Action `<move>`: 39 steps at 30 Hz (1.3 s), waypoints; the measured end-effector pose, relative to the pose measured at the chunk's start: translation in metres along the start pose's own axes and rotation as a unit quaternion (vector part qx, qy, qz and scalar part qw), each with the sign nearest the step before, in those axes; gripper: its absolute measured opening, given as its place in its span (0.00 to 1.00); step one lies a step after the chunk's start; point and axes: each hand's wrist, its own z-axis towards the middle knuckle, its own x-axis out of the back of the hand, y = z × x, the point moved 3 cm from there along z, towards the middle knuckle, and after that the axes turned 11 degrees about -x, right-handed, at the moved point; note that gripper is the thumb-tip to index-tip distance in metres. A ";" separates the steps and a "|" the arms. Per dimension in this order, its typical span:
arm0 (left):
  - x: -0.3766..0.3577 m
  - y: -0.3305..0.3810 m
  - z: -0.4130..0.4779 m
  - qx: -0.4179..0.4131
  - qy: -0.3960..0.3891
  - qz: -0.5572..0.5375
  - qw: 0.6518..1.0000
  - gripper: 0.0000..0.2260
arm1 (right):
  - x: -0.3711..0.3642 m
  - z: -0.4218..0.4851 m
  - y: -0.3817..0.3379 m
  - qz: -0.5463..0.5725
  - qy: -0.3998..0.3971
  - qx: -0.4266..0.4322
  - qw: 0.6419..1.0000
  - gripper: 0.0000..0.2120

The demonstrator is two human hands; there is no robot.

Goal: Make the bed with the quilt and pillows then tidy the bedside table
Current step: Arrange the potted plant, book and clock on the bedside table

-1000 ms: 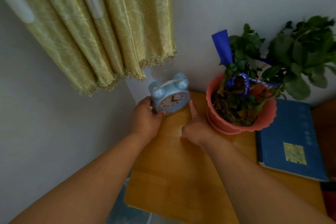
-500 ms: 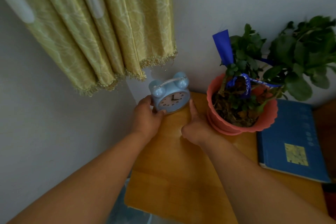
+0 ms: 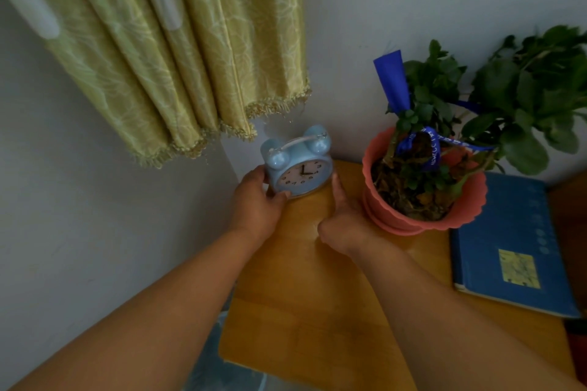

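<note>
At frame centre the light-blue twin-bell alarm clock (image 3: 300,165) stands at the back edge of the wooden bedside table (image 3: 305,311). The salmon plastic flowerpot (image 3: 397,216) sits right of it, the blue hardcover book (image 3: 508,232) further right, and the yellow-green fringed curtain (image 3: 178,41) upper left.

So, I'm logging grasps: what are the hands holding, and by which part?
The blue alarm clock: left hand grips its left side, right hand touches its right side.
</note>
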 end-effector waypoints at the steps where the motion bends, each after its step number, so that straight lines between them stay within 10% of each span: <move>1: 0.000 0.000 0.000 -0.001 -0.001 0.001 1.000 0.15 | 0.000 0.000 0.000 0.001 -0.002 0.000 1.000 0.54; 15: 0.003 0.009 -0.006 0.013 -0.015 -0.034 0.999 0.18 | 0.002 -0.003 0.002 -0.001 0.000 0.012 1.000 0.54; 20: 0.007 0.015 -0.017 0.083 -0.066 -0.054 0.993 0.34 | -0.004 -0.014 0.009 0.052 -0.009 0.007 0.999 0.53; 28: 0.011 0.030 -0.031 0.153 -0.081 -0.212 0.962 0.28 | 0.001 -0.029 -0.007 0.066 0.001 0.046 0.997 0.51; 33: 0.013 0.040 -0.032 0.191 -0.051 -0.318 0.927 0.31 | 0.011 -0.027 -0.012 0.170 0.101 0.098 0.975 0.43; 39: 0.007 0.043 -0.036 0.161 -0.048 -0.325 0.931 0.33 | 0.012 -0.035 -0.021 0.286 0.019 0.132 0.949 0.43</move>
